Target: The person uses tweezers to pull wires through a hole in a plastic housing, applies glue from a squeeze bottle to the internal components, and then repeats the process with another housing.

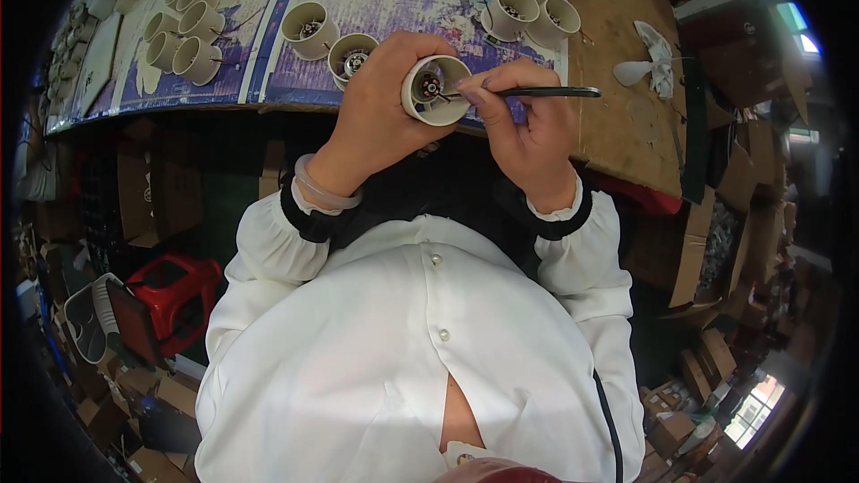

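My left hand [389,94] is wrapped round a white cylindrical cup [454,114] and tips its mouth toward me. Down inside the cup sits a small round dark part with metal bits [429,85]. Between the thumb and fingers of my right hand [528,125] is a pair of slim dark tweezers [559,91], with the tip reaching into the cup's mouth beside that part. Just beyond my left hand stand two similar cups, one with a shiny metal part inside [354,61] and another with a dark part [309,29].
More white cups with thin wires [199,58] lie on their sides at the table's left. Several upright ones [510,13] stand at the back right. A white bottle and crumpled cloth [658,63] rest on brown board. A red stool [174,295] and cardboard boxes surround the table.
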Tool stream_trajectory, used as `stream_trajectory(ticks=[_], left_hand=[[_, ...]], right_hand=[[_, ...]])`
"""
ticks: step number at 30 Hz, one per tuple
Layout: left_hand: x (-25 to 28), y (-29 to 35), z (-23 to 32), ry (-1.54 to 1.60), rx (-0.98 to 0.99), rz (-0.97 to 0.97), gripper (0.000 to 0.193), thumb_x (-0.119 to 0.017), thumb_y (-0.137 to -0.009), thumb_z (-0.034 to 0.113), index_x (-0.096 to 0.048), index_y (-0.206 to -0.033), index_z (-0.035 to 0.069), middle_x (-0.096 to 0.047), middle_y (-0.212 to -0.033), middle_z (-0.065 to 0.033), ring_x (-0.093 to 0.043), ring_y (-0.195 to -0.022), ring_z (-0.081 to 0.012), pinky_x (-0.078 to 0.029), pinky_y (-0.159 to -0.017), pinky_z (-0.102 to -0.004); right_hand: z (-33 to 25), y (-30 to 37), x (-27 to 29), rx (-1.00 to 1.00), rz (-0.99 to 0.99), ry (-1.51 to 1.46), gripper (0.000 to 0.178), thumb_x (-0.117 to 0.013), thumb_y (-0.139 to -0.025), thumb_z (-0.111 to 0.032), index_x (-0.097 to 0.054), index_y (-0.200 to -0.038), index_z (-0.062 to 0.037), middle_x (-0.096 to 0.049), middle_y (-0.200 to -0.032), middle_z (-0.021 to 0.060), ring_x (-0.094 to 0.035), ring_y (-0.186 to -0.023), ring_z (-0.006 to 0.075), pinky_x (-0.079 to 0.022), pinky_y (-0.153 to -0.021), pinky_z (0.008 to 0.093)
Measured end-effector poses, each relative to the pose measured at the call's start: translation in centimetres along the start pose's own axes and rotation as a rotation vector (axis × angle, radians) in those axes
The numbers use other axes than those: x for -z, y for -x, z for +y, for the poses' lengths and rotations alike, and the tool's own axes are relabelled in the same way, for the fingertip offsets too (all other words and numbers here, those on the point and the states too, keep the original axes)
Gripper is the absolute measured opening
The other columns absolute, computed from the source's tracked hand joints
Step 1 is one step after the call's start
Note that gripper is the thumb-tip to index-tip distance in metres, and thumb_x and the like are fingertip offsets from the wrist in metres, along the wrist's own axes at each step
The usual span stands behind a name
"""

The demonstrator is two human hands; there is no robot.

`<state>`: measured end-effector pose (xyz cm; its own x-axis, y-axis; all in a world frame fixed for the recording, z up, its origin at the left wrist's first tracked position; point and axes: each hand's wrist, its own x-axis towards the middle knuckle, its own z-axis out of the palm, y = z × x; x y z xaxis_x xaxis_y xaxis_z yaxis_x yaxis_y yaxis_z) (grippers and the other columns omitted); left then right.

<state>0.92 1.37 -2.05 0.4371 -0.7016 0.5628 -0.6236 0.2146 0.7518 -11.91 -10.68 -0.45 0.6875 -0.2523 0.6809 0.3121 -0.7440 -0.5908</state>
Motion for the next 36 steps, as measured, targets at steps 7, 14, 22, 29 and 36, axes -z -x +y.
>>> stream_trajectory(ticks=[7,14,22,29,36], left_hand=[[0.1,0.0,0.3,0.011,0.025,-0.005,0.047,-0.082,-0.061,0.006,-0.059,-0.103,0.008,-0.06,-0.098,-0.0072,-0.061,-0.088,-0.0256,-0.049,-0.074,-0.032],[-0.1,0.0,0.1,0.004,0.016,0.001,0.048,-0.081,-0.062,0.006,-0.058,-0.103,0.008,-0.06,-0.099,-0.0074,-0.061,-0.088,-0.0259,-0.049,-0.075,-0.0322],[-0.5,0.5,-0.1,0.087,0.131,-0.121,0.054,-0.082,-0.064,0.009,-0.055,-0.11,0.007,-0.061,-0.104,-0.0084,-0.061,-0.093,-0.0259,-0.049,-0.081,-0.0318],[-2.3,-0.6,0.6,0.489,0.225,-0.279,0.059,-0.083,-0.069,0.017,-0.05,-0.116,0.004,-0.06,-0.107,-0.0105,-0.061,-0.096,-0.0221,-0.048,-0.084,-0.0315],[-3.2,-0.8,-1.7,0.136,0.279,-0.127,0.06,-0.079,-0.073,0.016,-0.046,-0.121,0.003,-0.058,-0.11,-0.0142,-0.059,-0.098,-0.0271,-0.047,-0.086,-0.0342]], right_hand=[[-0.2,-0.2,0.0,-0.019,-0.008,-0.016,0.016,-0.064,-0.087,0.003,-0.051,-0.096,0.0006,-0.066,-0.085,0.0102,-0.066,-0.079,0.018,-0.051,-0.07,0.0259],[-0.4,-0.2,-0.1,-0.033,-0.009,0.005,0.015,-0.063,-0.088,0.002,-0.051,-0.098,-0.0002,-0.065,-0.086,0.0105,-0.064,-0.077,0.016,-0.05,-0.069,0.0253],[-1.0,-1.7,5.8,-0.274,0.23,0.013,0.011,-0.063,-0.091,-0.009,-0.058,-0.097,-0.0015,-0.065,-0.082,0.0099,-0.057,-0.065,0.0146,-0.045,-0.059,0.0256],[3.0,1.2,8.8,-0.21,-0.329,0.811,0.013,-0.069,-0.082,-0.014,-0.066,-0.091,-0.0054,-0.063,-0.081,0.0121,-0.059,-0.069,0.0277,-0.048,-0.061,0.0346],[3.9,2.0,8.5,-0.324,-0.343,0.966,0.02,-0.071,-0.079,-0.021,-0.068,-0.091,-0.0062,-0.061,-0.077,0.0124,-0.06,-0.073,0.0321,-0.048,-0.063,0.039]])
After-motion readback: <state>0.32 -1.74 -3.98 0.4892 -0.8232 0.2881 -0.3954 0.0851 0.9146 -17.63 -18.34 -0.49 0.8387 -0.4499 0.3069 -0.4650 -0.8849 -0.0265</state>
